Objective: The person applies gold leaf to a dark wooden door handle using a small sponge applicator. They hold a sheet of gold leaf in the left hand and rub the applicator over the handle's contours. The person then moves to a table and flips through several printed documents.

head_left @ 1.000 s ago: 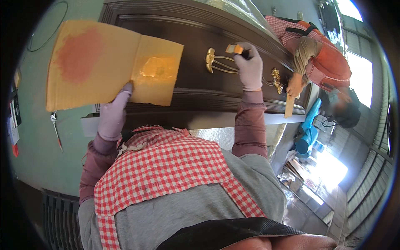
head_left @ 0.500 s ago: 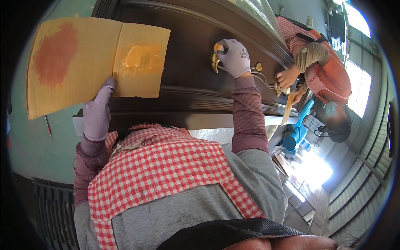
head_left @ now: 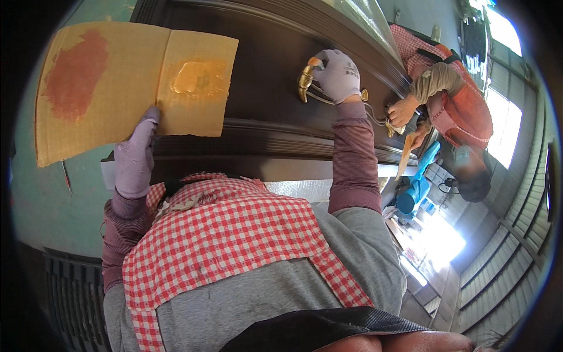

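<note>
My left hand (head_left: 135, 155), in a pale lilac glove, is closed on the lower edge of a folded piece of cardboard (head_left: 136, 88). Wet gold paint (head_left: 199, 79) is smeared on its right panel, and a reddish-brown patch (head_left: 76, 76) covers much of the left one. In a similar glove, my right hand (head_left: 341, 76) pinches a small orange-stained sponge (head_left: 316, 62), mostly hidden by the fingers. The sponge is at the upper end of a curved gold fitting (head_left: 305, 83) on a dark brown wooden panel (head_left: 267, 76). Silvery curved bars run beneath that hand toward the right.
Across the panel at right, a co-worker's hand (head_left: 403, 111) works at another gold fitting (head_left: 394, 130); their other hand (head_left: 420, 136) holds a cardboard piece (head_left: 404, 156). Raised moulding (head_left: 281, 138) edges the panel. A blue wrapped object (head_left: 413, 196) lies beyond, and a black slatted crate (head_left: 73, 293) stands lower left.
My right hand and the sponge have shifted slightly up and right along the gold fitting, showing more of it. The cardboard in my left hand has barely moved. The co-worker's hand has shifted a little.
</note>
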A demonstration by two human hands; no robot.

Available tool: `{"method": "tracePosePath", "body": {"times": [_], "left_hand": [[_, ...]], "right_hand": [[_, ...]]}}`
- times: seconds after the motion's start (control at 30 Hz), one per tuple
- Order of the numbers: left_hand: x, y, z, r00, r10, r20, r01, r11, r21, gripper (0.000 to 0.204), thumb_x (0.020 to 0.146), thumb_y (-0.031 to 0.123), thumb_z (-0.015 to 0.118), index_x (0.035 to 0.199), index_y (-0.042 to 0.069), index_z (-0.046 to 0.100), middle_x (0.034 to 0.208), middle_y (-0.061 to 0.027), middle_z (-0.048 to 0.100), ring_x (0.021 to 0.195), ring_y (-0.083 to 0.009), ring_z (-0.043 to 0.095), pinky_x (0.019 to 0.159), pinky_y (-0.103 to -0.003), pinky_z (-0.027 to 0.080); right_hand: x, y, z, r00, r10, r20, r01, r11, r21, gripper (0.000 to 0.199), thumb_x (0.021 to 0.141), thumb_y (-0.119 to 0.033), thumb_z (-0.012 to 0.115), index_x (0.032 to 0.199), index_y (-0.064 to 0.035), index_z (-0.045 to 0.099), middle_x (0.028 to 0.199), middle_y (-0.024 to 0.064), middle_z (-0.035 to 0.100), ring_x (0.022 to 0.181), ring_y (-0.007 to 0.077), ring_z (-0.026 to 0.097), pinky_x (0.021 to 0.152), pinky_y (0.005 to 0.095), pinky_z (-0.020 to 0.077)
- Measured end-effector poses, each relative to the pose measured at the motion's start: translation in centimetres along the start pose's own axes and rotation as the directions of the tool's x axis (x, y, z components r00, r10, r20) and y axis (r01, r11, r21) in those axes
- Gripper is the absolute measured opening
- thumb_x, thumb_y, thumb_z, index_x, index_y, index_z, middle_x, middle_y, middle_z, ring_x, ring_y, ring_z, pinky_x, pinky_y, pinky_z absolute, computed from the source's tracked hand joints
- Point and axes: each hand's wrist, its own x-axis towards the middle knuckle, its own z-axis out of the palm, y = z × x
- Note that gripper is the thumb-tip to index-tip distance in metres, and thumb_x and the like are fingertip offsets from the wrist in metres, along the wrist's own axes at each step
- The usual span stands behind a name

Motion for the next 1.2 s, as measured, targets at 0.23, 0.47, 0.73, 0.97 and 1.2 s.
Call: {"method": "tracePosePath", "body": {"times": [0.23, 0.47, 0.73, 0.97, 1.2], "left_hand": [[-0.2, -0.5, 0.0, 1.000, -0.011, 0.017, 0.012, 0.999, -0.046, 0.049, 0.093, -0.014, 0.056, 0.136, 0.005, 0.070, 0.118, -0.0162, 0.078, 0.096, -0.0304, 0.074, 0.086, -0.036, 0.059], [-0.1, 0.0, -0.4, 0.999, 0.020, 0.045, -0.025, 0.992, 0.125, 0.051, 0.091, -0.015, 0.055, 0.136, 0.002, 0.069, 0.125, -0.0186, 0.078, 0.111, -0.0329, 0.075, 0.095, -0.039, 0.058], [0.0, 0.4, -0.4, 0.997, 0.072, 0.039, -0.077, 0.988, 0.135, 0.052, 0.091, -0.016, 0.054, 0.137, 0.002, 0.069, 0.125, -0.0221, 0.077, 0.115, -0.0383, 0.075, 0.100, -0.042, 0.058], [0.2, 0.5, -0.4, 0.993, 0.106, 0.051, -0.114, 0.979, 0.170, 0.046, 0.091, -0.015, 0.057, 0.133, -0.001, 0.070, 0.125, -0.0215, 0.077, 0.114, -0.0368, 0.075, 0.101, -0.041, 0.058], [-0.2, 0.3, -0.6, 0.996, 0.049, 0.074, -0.061, 0.983, 0.175, 0.041, 0.089, -0.014, 0.062, 0.128, -0.001, 0.069, 0.125, -0.0211, 0.078, 0.116, -0.0369, 0.076, 0.102, -0.040, 0.057]], "right_hand": [[0.0, -0.1, 0.9, 0.999, 0.035, 0.031, -0.038, 0.996, 0.084, 0.027, 0.087, -0.029, 0.080, 0.108, -0.0118, 0.080, 0.112, 0.0133, 0.076, 0.107, 0.0362, 0.072, 0.094, 0.0476, 0.0575], [-0.7, 1.0, 0.7, 0.987, 0.147, -0.070, -0.127, 0.964, 0.235, 0.024, 0.086, -0.027, 0.078, 0.104, -0.0117, 0.081, 0.108, 0.0135, 0.077, 0.106, 0.0370, 0.072, 0.093, 0.0478, 0.0574], [-0.8, 1.1, 1.4, 0.983, 0.167, -0.080, -0.148, 0.968, 0.204, 0.024, 0.086, -0.026, 0.079, 0.104, -0.0107, 0.081, 0.107, 0.0131, 0.077, 0.104, 0.0366, 0.072, 0.091, 0.0472, 0.0578], [-1.5, 0.8, 2.8, 0.981, 0.164, -0.102, -0.134, 0.959, 0.251, 0.021, 0.086, -0.024, 0.079, 0.102, -0.0103, 0.080, 0.102, 0.0127, 0.077, 0.100, 0.0342, 0.073, 0.089, 0.0457, 0.0582], [-2.9, 1.4, 3.3, 0.964, 0.109, -0.243, -0.005, 0.919, 0.394, 0.019, 0.084, -0.018, 0.079, 0.100, -0.0092, 0.079, 0.103, 0.0138, 0.076, 0.101, 0.0352, 0.073, 0.090, 0.0461, 0.0581]]}}
